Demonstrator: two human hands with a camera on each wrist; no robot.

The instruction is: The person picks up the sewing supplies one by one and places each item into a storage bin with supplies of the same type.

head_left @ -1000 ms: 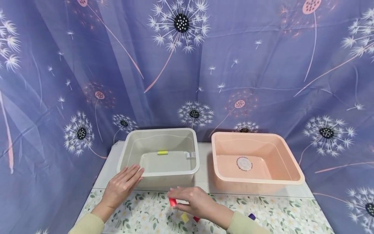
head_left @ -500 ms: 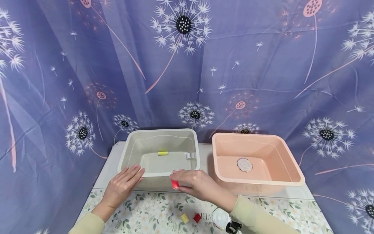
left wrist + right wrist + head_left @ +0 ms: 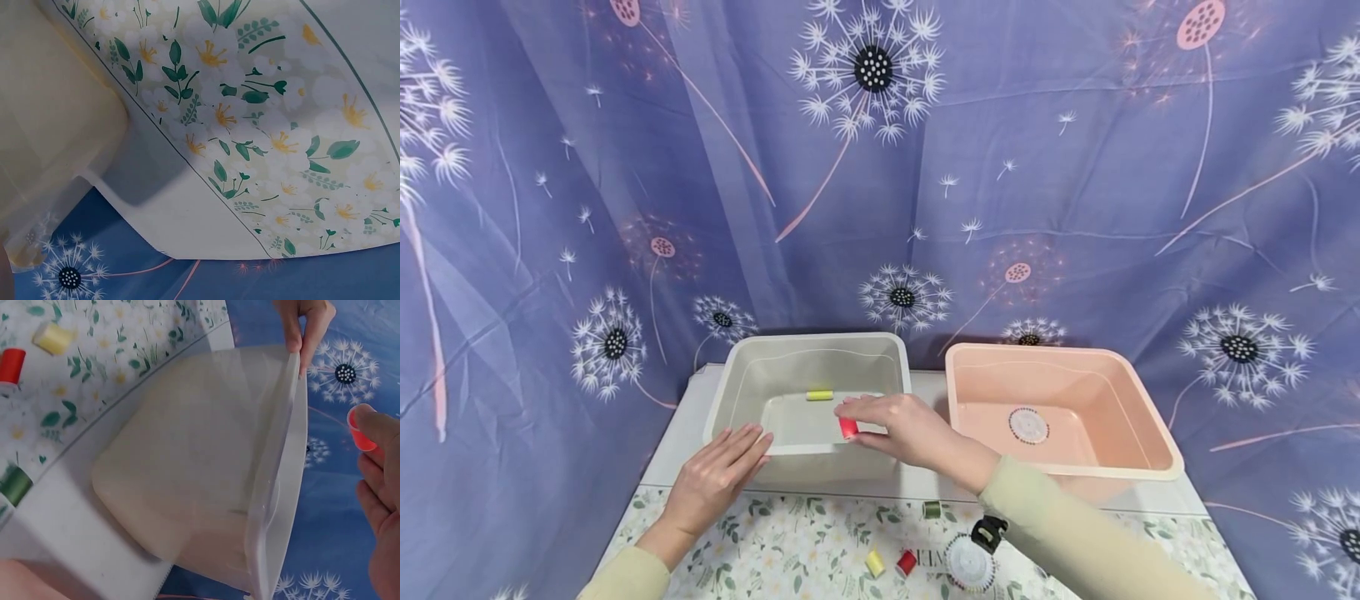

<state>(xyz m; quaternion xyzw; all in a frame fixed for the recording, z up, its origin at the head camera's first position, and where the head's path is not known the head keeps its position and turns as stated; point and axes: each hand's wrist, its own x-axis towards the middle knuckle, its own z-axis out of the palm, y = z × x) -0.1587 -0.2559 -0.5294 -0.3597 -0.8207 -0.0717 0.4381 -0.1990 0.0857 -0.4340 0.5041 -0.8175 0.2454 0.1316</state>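
Observation:
My right hand pinches a bright red thread spool between thumb and fingers, over the front part of the grey basin. In the right wrist view this spool is beyond the basin's rim. My left hand holds the basin's front left rim, fingers over the edge; in the right wrist view, its thumb and fingers lie on either side of the rim. A yellow spool lies inside the basin. The left wrist view shows mostly the basin's outer wall and the patterned cloth.
A peach basin stands at right with a round pin wheel inside. On the floral cloth are a pale yellow spool, a dark red spool, a green spool, another pin wheel and a black object.
My right hand has carried the bright red spool up and forward from over the cloth to over the grey basin, uncovering the cloth's spools and pin wheel. My left hand stays at the rim.

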